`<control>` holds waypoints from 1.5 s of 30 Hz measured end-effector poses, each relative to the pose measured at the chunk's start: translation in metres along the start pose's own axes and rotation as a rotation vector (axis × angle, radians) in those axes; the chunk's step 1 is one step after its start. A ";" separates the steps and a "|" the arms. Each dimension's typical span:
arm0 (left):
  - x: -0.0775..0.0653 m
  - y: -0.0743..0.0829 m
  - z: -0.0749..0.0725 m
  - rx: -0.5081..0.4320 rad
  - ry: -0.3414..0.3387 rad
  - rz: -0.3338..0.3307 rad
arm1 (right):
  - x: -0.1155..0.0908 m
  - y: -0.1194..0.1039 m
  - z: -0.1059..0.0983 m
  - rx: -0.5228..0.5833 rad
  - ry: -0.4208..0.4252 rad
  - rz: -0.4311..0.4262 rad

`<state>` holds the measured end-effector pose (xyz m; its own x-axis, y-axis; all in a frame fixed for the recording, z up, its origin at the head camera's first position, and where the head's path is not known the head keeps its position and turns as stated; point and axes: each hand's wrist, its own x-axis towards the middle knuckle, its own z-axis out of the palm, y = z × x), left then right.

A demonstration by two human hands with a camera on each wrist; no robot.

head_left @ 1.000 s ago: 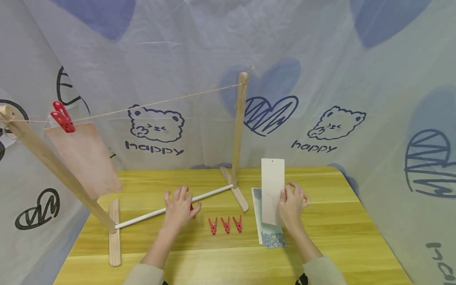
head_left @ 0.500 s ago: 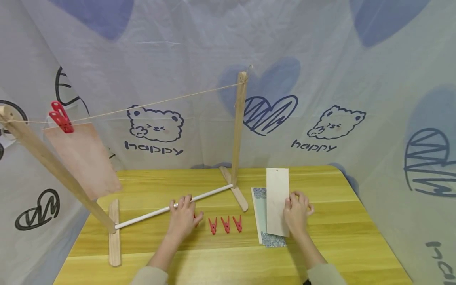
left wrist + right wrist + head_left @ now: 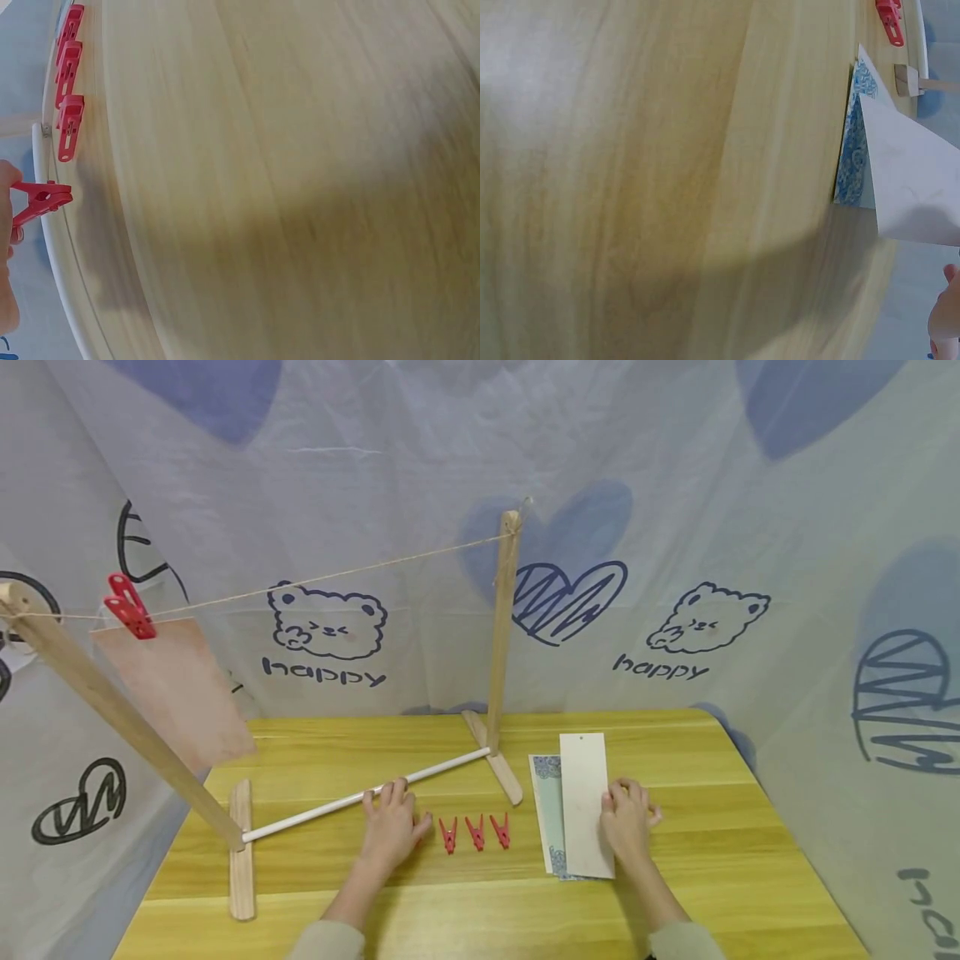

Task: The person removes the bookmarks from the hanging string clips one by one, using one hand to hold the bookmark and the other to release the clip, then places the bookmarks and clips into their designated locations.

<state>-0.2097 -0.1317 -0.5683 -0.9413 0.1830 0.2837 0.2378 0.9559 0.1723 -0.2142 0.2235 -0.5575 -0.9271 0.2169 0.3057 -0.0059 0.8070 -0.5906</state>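
My left hand [image 3: 390, 831] is near the white rod, fingers bent over a red clothespin that the hand hides in the head view. In the left wrist view that clothespin [image 3: 45, 199] is pinched by its handles, tip pointing away from the hand. My right hand [image 3: 628, 828] pinches the right edge of a white card [image 3: 587, 810] with a small hole near its top. Partly covered by it are blue-patterned cards [image 3: 551, 827]; the right wrist view shows the white card [image 3: 915, 176] tilted over them. Three more red clothespins [image 3: 476, 833] lie in a row between my hands.
A wooden stand, with a left post [image 3: 127, 710], a right post [image 3: 505, 635] and a white rod [image 3: 300, 818] low between them, holds up a string [image 3: 337, 578]. A pinkish sheet [image 3: 176, 693] hangs there by a red clothespin [image 3: 130, 607]. Patterned cloth [image 3: 450, 443] surrounds the table.
My right hand has lowered the white card toward the patterned cards. The left hand has shifted slightly right and nearer me; the clothespin under it no longer shows in the head view.
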 end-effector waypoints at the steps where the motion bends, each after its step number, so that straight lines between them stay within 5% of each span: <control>1: 0.000 0.000 0.001 0.001 -0.002 -0.002 | 0.000 0.001 0.000 -0.002 -0.014 0.003; 24: 0.000 0.000 0.009 -0.022 -0.090 -0.058 | -0.005 0.016 0.008 -0.088 -0.196 0.065; 45: -0.004 0.000 0.023 0.009 -0.057 -0.098 | -0.001 0.015 0.021 -0.187 -0.264 0.069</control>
<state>-0.2117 -0.1275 -0.5911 -0.9722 0.1011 0.2113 0.1420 0.9718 0.1884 -0.2209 0.2238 -0.5829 -0.9882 0.1447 0.0511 0.1068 0.8874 -0.4484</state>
